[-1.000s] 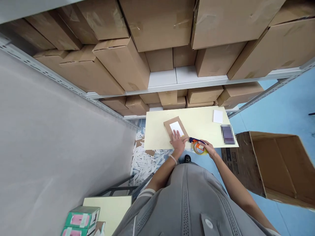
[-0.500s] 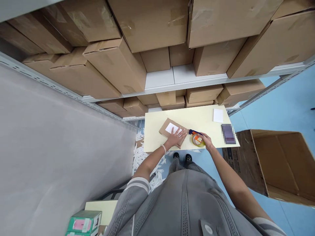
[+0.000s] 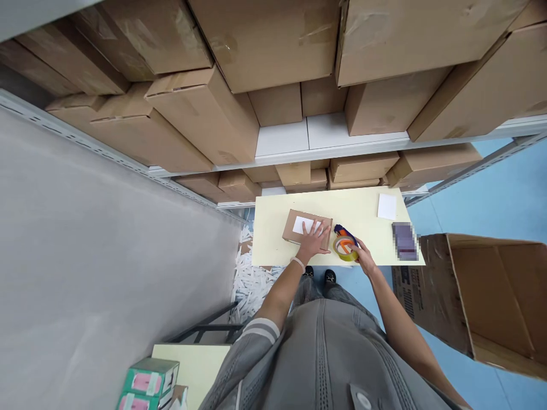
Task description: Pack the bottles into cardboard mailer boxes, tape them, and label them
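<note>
A small brown cardboard box [image 3: 289,226] with a white label [image 3: 302,224] lies on the pale yellow table [image 3: 269,250]. My left hand [image 3: 314,242] rests flat on the right part of the box, fingers spread, covering some of the label. To the right of the box, my right hand [image 3: 364,256] grips a tape dispenser [image 3: 342,232], blue and orange with a roll of yellowish tape [image 3: 351,256] on it. The dispenser is apart from the box, its blue end close to the box's right side.
A white square sheet [image 3: 387,206] and a blurred purple item [image 3: 405,241] lie on the table's right. Shelves hold many cardboard boxes [image 3: 273,51]. A large open carton [image 3: 498,296] stands on the floor at right, paper shreds [image 3: 252,285] at left, green boxes [image 3: 147,381] behind.
The box has turned to lie nearly straight along the table, with my left hand still on it. My right hand has drawn the dispenser slightly away from the box's edge.
</note>
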Demonstrator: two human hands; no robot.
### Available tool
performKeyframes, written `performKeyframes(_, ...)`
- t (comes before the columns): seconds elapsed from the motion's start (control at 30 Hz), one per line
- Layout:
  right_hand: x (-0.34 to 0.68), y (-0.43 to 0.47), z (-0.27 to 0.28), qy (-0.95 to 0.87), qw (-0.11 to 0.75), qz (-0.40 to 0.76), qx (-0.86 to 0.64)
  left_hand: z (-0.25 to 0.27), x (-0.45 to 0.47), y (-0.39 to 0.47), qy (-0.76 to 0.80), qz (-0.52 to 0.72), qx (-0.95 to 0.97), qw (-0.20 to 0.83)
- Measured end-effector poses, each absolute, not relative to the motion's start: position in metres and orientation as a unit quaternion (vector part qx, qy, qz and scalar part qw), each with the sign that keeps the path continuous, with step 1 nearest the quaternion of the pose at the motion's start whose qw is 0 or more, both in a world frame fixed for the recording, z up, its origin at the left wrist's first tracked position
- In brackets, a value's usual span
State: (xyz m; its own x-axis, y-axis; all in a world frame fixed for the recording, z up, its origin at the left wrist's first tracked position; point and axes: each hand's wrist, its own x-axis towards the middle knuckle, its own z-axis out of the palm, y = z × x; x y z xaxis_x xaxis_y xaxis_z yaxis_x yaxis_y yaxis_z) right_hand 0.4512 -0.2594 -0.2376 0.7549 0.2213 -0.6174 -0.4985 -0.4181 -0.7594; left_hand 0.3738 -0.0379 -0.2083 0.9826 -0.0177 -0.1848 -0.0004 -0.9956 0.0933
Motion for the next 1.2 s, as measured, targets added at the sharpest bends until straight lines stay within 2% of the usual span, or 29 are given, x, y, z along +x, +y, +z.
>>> performKeyframes(0.2,0.427,-0.304,-0.224,0.06,0.512,0.347,-0.783,-0.207,0.381,-0.04,0.012,-0.085,0.995,0.045)
performKeyframes(0.33,0.459,-0.289,-0.212,-0.069,0.51,0.341,-0.786,-0.208,0.383,-0.04,0.007,-0.096,0.994,0.043)
performKeyframes(0.5,0.525,-0.268,-0.208,-0.164,0.422,0.377,-0.808,-0.212,0.384,-0.039,0.0,-0.115,0.993,0.042)
performKeyframes(0.7,0.575,-0.223,-0.192,-0.315,0.328,0.456,-0.765,-0.219,0.386,-0.038,-0.001,-0.123,0.992,0.039)
performKeyframes(0.83,0.588,-0.177,-0.18,-0.414,0.208,0.43,-0.775,-0.223,0.388,-0.037,-0.006,-0.122,0.992,0.039)
performKeyframes(0.9,0.586,-0.17,-0.18,-0.437,0.176,0.409,-0.781,-0.225,0.388,-0.037,-0.005,-0.12,0.992,0.04)
performKeyframes(1.07,0.545,-0.203,-0.195,-0.421,0.219,0.317,-0.821,-0.225,0.387,-0.038,-0.001,-0.111,0.993,0.046)
performKeyframes(1.2,0.487,-0.235,-0.208,-0.33,0.254,0.251,-0.874,-0.22,0.386,-0.041,0.01,-0.11,0.993,0.044)
